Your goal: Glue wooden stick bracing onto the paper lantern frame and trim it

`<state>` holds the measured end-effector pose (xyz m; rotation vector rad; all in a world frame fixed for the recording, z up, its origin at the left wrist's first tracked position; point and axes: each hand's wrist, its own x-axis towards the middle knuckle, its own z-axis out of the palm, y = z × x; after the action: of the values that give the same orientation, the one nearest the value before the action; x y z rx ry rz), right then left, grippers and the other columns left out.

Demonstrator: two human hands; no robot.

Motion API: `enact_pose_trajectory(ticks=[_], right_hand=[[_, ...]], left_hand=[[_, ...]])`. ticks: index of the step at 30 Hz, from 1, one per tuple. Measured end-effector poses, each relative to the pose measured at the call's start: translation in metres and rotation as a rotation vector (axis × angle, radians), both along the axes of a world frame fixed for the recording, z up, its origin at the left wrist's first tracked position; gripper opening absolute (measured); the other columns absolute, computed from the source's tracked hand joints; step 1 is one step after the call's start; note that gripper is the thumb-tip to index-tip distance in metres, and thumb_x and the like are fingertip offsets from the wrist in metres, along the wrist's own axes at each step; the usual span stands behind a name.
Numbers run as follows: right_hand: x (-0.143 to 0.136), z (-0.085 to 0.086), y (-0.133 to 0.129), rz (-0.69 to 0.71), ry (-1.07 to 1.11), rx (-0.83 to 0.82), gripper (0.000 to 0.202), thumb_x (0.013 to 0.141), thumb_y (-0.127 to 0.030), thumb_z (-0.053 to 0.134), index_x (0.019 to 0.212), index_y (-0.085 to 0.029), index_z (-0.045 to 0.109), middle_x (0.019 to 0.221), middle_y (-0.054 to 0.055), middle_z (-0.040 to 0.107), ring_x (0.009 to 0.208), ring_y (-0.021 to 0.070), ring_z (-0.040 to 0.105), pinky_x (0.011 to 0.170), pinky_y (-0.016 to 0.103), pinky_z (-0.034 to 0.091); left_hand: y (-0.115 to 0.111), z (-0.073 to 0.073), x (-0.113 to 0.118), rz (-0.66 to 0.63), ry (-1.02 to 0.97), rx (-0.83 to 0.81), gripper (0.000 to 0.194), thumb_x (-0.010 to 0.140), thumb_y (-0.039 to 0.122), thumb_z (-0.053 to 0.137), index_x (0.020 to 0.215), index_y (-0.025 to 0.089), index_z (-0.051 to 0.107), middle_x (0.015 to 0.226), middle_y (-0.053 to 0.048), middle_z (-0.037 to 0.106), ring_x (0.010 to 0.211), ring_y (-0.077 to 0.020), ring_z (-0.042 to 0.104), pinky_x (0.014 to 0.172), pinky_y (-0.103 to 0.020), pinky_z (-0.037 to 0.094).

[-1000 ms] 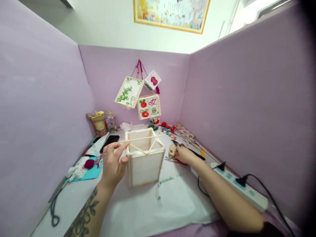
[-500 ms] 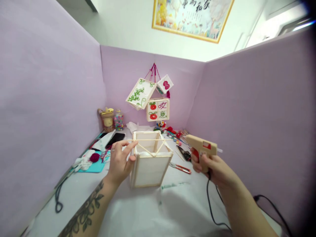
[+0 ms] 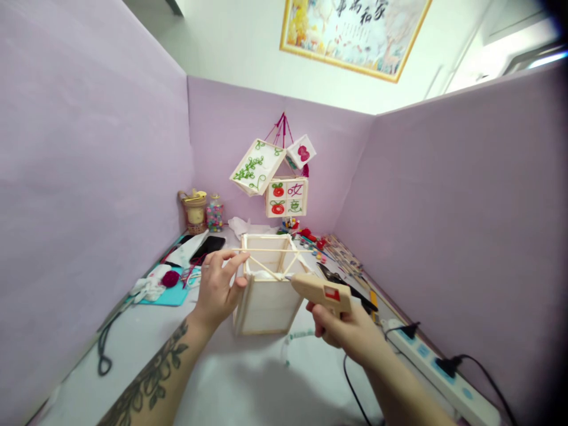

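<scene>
A box-shaped lantern frame [image 3: 270,307] of pale wooden sticks, with white panels and an open top, stands upright on the table. Thin wooden sticks [image 3: 266,267] form a V across its top, with a long stick [image 3: 279,250] running crosswise behind. At the upper left corner, my left hand [image 3: 222,284] steadies the sticks with its fingertips; the thumb is apart from the index finger. My right hand [image 3: 339,328] grips a beige hot glue gun [image 3: 322,291]. The gun's nozzle is at the front rim, by the point of the V; whether it touches cannot be made out.
Decorated lanterns [image 3: 286,197] hang at the back wall. On the left lie a phone [image 3: 208,249] and a crimson yarn ball [image 3: 170,278]. A power strip [image 3: 437,367] runs along the right, near the glue gun's black cable [image 3: 355,390]. Purple partitions [image 3: 444,195] enclose the table.
My right hand has brought the glue gun leftward to the lantern's front rim. My left hand stays at the upper left corner. The view has shifted slightly, with the power strip now visible.
</scene>
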<state>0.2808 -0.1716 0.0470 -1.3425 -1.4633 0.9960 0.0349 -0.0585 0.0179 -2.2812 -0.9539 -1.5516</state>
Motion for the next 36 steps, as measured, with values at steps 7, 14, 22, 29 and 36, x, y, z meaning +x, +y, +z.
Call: enact_pose_trajectory(ticks=[7, 14, 22, 29, 36], right_hand=[[-0.005, -0.001, 0.006, -0.005, -0.025, 0.002, 0.04, 0.077, -0.055, 0.064, 0.076, -0.015, 0.063, 0.053, 0.0, 0.055, 0.045, 0.0092, 0.046, 0.041, 0.02, 0.035], [-0.006, -0.007, 0.005, -0.049, -0.017, -0.043, 0.043, 0.075, -0.058, 0.064, 0.072, -0.015, 0.06, 0.05, 0.0, 0.054, 0.042, 0.0075, 0.043, 0.041, 0.019, 0.034], [-0.006, -0.013, 0.006, -0.019, 0.009, -0.037, 0.046, 0.075, -0.061, 0.062, 0.078, -0.015, 0.062, 0.05, 0.0, 0.056, 0.042, 0.0079, 0.044, 0.041, 0.019, 0.033], [-0.01, -0.014, 0.004, -0.056, -0.028, 0.024, 0.046, 0.079, -0.058, 0.06, 0.094, -0.014, 0.064, 0.053, -0.001, 0.054, 0.045, 0.0107, 0.048, 0.04, 0.02, 0.036], [-0.015, -0.012, -0.001, -0.091, -0.223, 0.285, 0.031, 0.084, -0.047, 0.056, 0.08, -0.017, 0.062, 0.07, 0.004, 0.057, 0.06, 0.0142, 0.053, 0.049, 0.023, 0.044]], left_hand=[[0.001, 0.0, 0.0, -0.006, -0.003, -0.001, 0.062, 0.095, 0.058, 0.022, 0.118, 0.017, 0.063, 0.106, -0.012, 0.055, 0.101, -0.0255, 0.051, 0.09, -0.043, 0.038], [0.001, 0.001, -0.001, -0.01, 0.0, -0.011, 0.062, 0.095, 0.058, 0.022, 0.118, 0.017, 0.062, 0.107, -0.013, 0.055, 0.101, -0.026, 0.052, 0.091, -0.043, 0.038], [0.002, 0.001, 0.0, -0.012, 0.0, -0.025, 0.066, 0.094, 0.061, 0.019, 0.12, 0.017, 0.061, 0.106, -0.013, 0.055, 0.101, -0.0266, 0.052, 0.089, -0.044, 0.038], [0.003, 0.0, 0.0, -0.012, -0.002, -0.018, 0.066, 0.094, 0.061, 0.02, 0.118, 0.016, 0.062, 0.106, -0.012, 0.055, 0.1, -0.026, 0.051, 0.089, -0.044, 0.037], [0.003, 0.001, 0.0, -0.009, 0.0, -0.023, 0.065, 0.094, 0.062, 0.019, 0.119, 0.019, 0.061, 0.106, -0.012, 0.056, 0.101, -0.0252, 0.051, 0.089, -0.043, 0.038]])
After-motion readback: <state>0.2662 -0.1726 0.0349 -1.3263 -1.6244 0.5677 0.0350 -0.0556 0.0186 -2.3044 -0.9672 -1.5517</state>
